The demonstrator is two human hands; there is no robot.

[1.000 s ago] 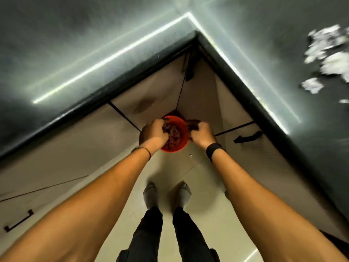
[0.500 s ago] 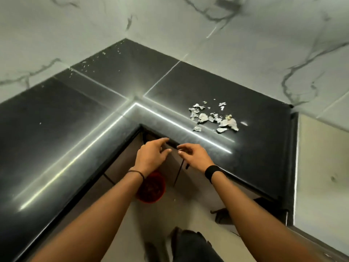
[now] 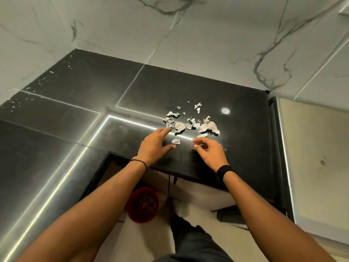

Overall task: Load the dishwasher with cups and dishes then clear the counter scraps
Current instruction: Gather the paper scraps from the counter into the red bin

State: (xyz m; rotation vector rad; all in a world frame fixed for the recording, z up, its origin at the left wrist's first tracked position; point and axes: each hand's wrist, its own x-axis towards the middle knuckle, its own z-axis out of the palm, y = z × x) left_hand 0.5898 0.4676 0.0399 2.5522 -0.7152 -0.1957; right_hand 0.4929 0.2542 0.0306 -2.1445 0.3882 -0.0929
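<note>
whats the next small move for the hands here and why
Probably sweep the scraps together toward the counter edge. The left hand lies open with its fingertips at the nearest pieces, the right hand hovers empty beside one loose scrap, and the red bin stands on the floor below that edge.

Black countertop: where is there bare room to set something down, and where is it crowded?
Bare: the countertop's left wing, and the back strip between the scraps and the wall. Crowded: front centre, where the left hand and right hand reach the scraps.
</note>
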